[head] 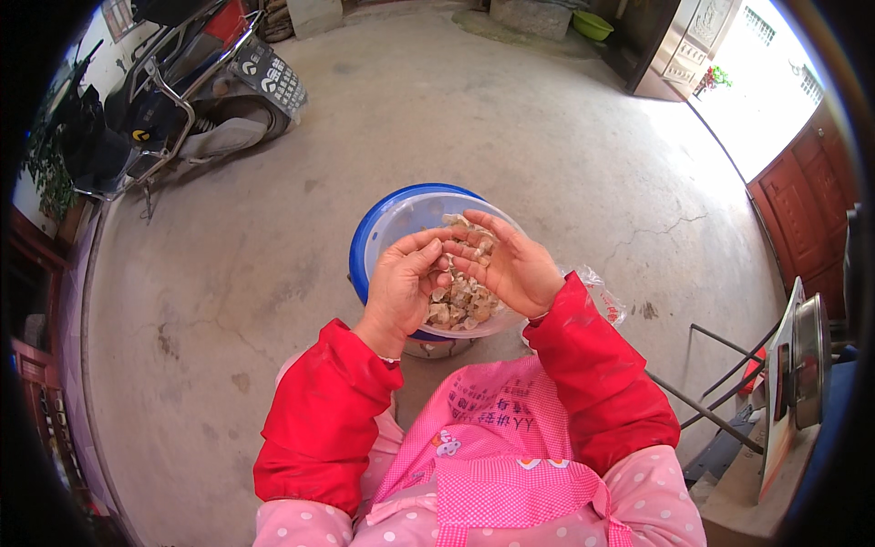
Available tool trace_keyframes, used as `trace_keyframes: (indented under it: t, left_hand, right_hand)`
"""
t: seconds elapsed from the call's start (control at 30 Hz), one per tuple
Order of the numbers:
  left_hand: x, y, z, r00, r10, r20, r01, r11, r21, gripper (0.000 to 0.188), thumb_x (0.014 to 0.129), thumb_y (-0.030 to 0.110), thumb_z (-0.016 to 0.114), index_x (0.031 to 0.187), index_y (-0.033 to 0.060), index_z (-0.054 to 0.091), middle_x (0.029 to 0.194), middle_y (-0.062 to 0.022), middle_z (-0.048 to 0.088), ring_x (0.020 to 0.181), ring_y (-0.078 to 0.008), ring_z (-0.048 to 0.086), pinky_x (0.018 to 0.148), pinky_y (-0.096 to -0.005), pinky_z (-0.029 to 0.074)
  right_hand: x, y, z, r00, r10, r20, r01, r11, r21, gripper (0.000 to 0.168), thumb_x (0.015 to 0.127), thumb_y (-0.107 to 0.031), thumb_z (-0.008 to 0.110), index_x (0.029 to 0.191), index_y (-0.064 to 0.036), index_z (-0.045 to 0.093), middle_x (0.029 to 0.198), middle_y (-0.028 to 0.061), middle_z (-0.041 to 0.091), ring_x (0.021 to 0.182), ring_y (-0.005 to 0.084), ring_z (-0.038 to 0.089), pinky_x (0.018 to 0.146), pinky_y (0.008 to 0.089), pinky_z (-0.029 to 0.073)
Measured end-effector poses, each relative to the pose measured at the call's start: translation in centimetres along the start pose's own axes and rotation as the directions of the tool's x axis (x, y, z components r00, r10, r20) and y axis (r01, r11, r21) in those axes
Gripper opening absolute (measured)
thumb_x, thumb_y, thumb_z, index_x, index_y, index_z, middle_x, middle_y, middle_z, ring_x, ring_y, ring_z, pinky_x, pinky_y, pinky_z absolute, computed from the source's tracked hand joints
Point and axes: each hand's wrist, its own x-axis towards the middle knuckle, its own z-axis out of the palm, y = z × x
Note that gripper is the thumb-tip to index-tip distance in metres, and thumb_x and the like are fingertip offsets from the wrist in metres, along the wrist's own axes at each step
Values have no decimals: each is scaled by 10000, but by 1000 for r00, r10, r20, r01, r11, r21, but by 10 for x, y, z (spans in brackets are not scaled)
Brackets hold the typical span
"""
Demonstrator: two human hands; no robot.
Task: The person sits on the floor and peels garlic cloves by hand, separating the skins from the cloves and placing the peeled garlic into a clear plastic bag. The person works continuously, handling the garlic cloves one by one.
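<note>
My left hand (405,275) is above a translucent white plastic basin (383,236), its thumb and fingers bent together. My right hand (514,265) faces it from the other side, palm partly showing and fingers spread. The fingertips of both hands meet over the basin. Whether a small piece is pinched between them is hidden. Inside the basin lie many pale brown, translucent flaky pieces (465,304), of a kind I cannot make out. A few more pieces show between the fingers of my right hand. Beneath sits a larger blue basin (357,256).
A clear plastic bag (601,294) lies on the concrete floor (225,273) right of the basins. An electric scooter (198,102) is parked at upper left. A metal-legged stand (724,410) is at right. A green basin (592,26) sits far back, near an open door (690,51).
</note>
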Motion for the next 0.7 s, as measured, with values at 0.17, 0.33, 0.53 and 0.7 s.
trace_keyframes:
  t: [0.17,0.33,0.53,0.7]
  left_hand:
    - [-3,-5,8,956,269,119,-291,805,517,149,816,16,578,961,-5,607,876,-66,610,701,-128,551,619,-237,456]
    - [-5,-14,14,856,400,329,-481,381,789,166,742,14,628,906,2,610,860,-101,594,775,-218,576,713,-295,454]
    - [-2,-7,8,972,227,52,-214,780,588,122,830,101,597,902,4,611,756,-59,592,625,-118,532,533,-234,426]
    - [-1,0,1,1000,-22,3,22,996,91,172,869,152,583,931,-7,599,715,-22,582,524,-42,452,437,-194,373]
  right_hand:
    - [2,2,-8,999,-15,37,12,996,86,397,946,-275,407,1258,-42,334,1168,140,446,1019,237,512,832,348,456]
    - [-2,6,2,997,-15,76,-1,978,208,448,942,-356,405,1291,-94,306,1226,125,410,1058,239,486,851,351,443]
    - [0,0,-5,999,-37,-12,30,929,-369,427,946,-381,392,1259,-91,397,1220,119,469,1059,215,492,872,329,421]
    - [4,10,-23,869,-351,350,395,63,-917,420,957,-380,359,1103,-36,551,1022,72,592,882,181,562,765,289,447]
